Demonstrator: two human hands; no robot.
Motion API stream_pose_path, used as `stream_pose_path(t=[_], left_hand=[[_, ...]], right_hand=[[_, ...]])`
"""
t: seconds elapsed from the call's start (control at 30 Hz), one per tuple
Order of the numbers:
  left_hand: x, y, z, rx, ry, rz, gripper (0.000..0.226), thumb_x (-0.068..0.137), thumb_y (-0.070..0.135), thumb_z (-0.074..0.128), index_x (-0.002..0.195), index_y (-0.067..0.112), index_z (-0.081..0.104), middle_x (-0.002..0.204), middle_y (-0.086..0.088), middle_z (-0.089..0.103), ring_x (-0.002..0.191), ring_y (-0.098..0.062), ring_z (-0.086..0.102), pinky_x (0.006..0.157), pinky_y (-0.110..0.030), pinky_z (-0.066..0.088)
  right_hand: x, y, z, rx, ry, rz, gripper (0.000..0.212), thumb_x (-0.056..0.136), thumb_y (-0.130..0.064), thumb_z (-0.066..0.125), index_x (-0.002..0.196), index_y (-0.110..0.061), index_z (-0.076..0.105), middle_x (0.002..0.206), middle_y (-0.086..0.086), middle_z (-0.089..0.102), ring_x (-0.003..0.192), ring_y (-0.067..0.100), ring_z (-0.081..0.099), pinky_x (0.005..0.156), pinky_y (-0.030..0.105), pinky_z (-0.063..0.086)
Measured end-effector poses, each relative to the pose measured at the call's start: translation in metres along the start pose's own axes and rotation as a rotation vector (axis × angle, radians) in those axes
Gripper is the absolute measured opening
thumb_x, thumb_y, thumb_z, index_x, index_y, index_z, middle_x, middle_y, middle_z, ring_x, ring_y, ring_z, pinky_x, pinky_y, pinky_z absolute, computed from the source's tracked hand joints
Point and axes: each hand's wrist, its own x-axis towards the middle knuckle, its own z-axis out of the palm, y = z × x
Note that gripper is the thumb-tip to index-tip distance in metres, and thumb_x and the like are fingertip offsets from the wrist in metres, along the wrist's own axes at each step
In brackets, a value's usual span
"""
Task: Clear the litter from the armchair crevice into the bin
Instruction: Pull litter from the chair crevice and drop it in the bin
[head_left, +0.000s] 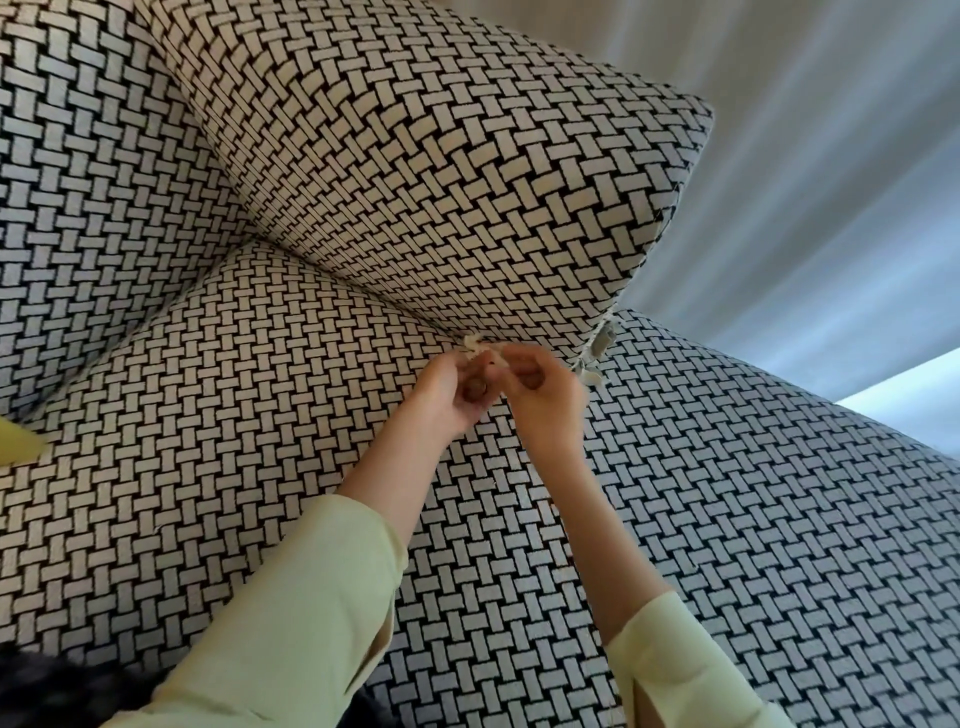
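The armchair (260, 415) is covered in black-and-white woven fabric. Its crevice (363, 291) runs between the seat and the padded arm (441, 156). Both hands meet at the crevice's near end. My left hand (452, 395) is cupped, fingers curled round small brown bits of litter (475, 388). My right hand (540, 400) pinches a pale shred of litter (475, 344) where it sticks out of the crevice. More pale scraps (597, 353) hang at the arm's front corner. No bin is in view.
White curtains (831, 182) hang behind the armchair on the right. A yellow edge (18, 441) shows at the far left on the seat. Something dark and furry (62, 691) lies at the bottom left corner.
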Motion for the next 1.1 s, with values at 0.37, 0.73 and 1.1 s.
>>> stream_pose_path(t=[0.37,0.73,1.1], left_hand=[[0.006,-0.008,-0.002,0.282,0.045,-0.021,0.030,0.096,0.020,0.038,0.072,0.011,0.053,0.042,0.007,0.036,0.048,-0.005,0.027,0.041,-0.015,0.027],[0.001,-0.006,0.004,0.278,-0.014,0.057,0.031,0.096,0.009,0.035,0.078,0.007,0.059,0.061,-0.006,0.062,0.066,-0.016,0.056,0.066,-0.028,0.049],[0.000,0.002,-0.004,0.161,0.021,0.084,0.012,0.093,0.005,0.043,0.094,0.006,0.055,0.077,-0.007,0.056,0.069,-0.013,0.054,0.051,-0.021,0.054]], right_hand=[[0.023,0.046,-0.030,-0.395,0.208,0.110,0.022,0.090,-0.018,0.054,0.108,-0.017,0.065,0.096,0.005,0.065,0.085,0.019,0.059,0.068,0.026,0.043],[-0.004,0.026,-0.005,-0.058,0.094,-0.074,0.012,0.087,-0.013,0.061,0.096,-0.011,0.069,0.088,-0.003,0.065,0.070,0.000,0.054,0.062,0.003,0.041],[0.007,0.016,0.017,-0.308,0.088,-0.088,0.029,0.096,-0.024,0.047,0.122,-0.022,0.059,0.109,0.002,0.068,0.094,0.018,0.063,0.071,0.024,0.045]])
